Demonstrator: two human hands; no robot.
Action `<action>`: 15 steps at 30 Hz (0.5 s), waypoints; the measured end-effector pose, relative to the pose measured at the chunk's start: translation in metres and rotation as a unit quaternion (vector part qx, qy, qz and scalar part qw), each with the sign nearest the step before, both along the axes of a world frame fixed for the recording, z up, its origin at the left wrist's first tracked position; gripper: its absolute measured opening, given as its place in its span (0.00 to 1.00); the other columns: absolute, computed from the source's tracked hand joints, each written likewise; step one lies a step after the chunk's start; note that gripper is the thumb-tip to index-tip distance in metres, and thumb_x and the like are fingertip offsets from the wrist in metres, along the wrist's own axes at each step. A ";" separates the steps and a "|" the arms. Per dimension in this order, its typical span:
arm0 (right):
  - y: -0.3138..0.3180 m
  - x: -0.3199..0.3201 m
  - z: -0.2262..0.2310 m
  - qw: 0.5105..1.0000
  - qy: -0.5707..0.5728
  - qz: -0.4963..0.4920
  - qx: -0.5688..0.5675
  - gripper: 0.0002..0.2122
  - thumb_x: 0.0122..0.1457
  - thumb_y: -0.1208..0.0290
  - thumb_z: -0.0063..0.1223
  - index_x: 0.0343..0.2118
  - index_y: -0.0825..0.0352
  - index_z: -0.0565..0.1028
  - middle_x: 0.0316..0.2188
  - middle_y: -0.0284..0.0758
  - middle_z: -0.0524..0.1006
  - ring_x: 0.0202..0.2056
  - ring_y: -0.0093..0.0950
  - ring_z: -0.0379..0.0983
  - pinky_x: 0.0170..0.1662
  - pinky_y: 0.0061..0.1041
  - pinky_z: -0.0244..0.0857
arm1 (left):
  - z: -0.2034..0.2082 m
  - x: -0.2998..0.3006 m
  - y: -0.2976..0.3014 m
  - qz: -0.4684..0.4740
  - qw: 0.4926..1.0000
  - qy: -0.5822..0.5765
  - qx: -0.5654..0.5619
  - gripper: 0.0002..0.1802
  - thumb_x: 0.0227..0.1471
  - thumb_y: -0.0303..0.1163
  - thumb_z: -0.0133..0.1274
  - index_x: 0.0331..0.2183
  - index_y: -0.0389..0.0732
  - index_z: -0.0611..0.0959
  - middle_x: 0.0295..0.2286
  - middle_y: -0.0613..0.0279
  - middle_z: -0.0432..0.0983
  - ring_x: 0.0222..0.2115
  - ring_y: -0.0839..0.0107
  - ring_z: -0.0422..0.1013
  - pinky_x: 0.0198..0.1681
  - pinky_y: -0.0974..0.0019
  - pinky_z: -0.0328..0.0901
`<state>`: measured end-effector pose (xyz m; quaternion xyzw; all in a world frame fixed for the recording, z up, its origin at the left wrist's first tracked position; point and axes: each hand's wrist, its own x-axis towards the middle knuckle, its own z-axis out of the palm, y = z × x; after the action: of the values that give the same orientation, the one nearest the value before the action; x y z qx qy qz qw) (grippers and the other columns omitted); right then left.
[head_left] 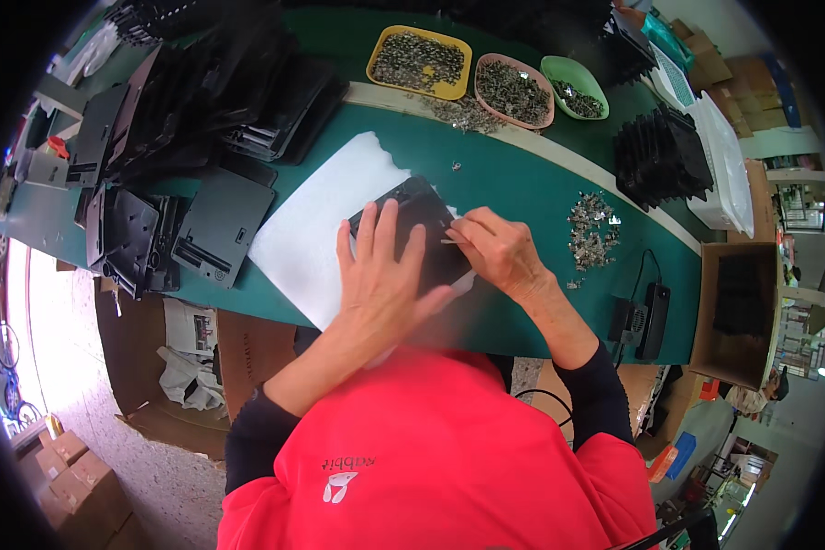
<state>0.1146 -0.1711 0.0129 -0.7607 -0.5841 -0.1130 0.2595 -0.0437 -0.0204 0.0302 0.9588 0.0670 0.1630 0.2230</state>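
A black plastic panel (419, 203) lies on a white foam sheet (307, 225) over the green table. My left hand (378, 266) rests on the panel, its fingers spread and stretched out. At the panel's right edge my right hand (498, 247) is closed, thumb and forefinger pinched on a small metal piece (448, 241); its exact kind is too small to tell. To the right of that hand is a loose pile of small metal parts (594, 229).
A yellow tray (469, 64), a pink tray (550, 108) and a green tray (559, 62) of small metal parts stand at the back. Black plastic panels (225, 225) are stacked at left, more (660, 160) at right. A black adapter (653, 321) sits near the right edge.
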 end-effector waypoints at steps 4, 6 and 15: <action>0.001 -0.006 0.003 0.995 0.088 -0.053 0.000 0.09 0.49 0.78 0.65 0.33 0.69 0.78 0.29 0.35 0.78 0.25 0.31 0.76 0.28 0.26 0.70 | -0.008 0.002 -0.003 -0.001 1.000 0.014 0.009 0.40 0.37 0.48 0.69 0.49 0.36 0.75 0.58 0.33 0.55 0.60 0.37 0.51 0.60 0.34 0.44; 0.004 -0.006 0.005 0.983 0.158 -0.093 0.008 0.10 0.49 0.78 0.66 0.34 0.70 0.78 0.29 0.35 0.78 0.24 0.29 0.75 0.28 0.25 0.69 | -0.006 0.001 0.008 -0.024 1.000 0.009 -0.006 0.40 0.37 0.47 0.69 0.49 0.36 0.75 0.58 0.33 0.54 0.59 0.38 0.52 0.58 0.37 0.47; -0.004 -0.001 -0.003 0.912 0.375 -0.166 0.017 0.07 0.54 0.73 0.62 0.32 0.71 0.79 0.23 0.37 0.78 0.21 0.28 0.74 0.25 0.26 0.66 | -0.009 0.054 0.023 0.073 0.997 0.026 0.022 0.30 0.46 0.38 0.63 0.51 0.39 0.76 0.40 0.55 0.71 0.43 0.57 0.66 0.46 0.55 0.59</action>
<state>0.1137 -0.1748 0.0102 -0.8285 -0.3076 0.1296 0.4497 0.0104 0.0027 0.0210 0.9601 0.1386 0.1549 0.1872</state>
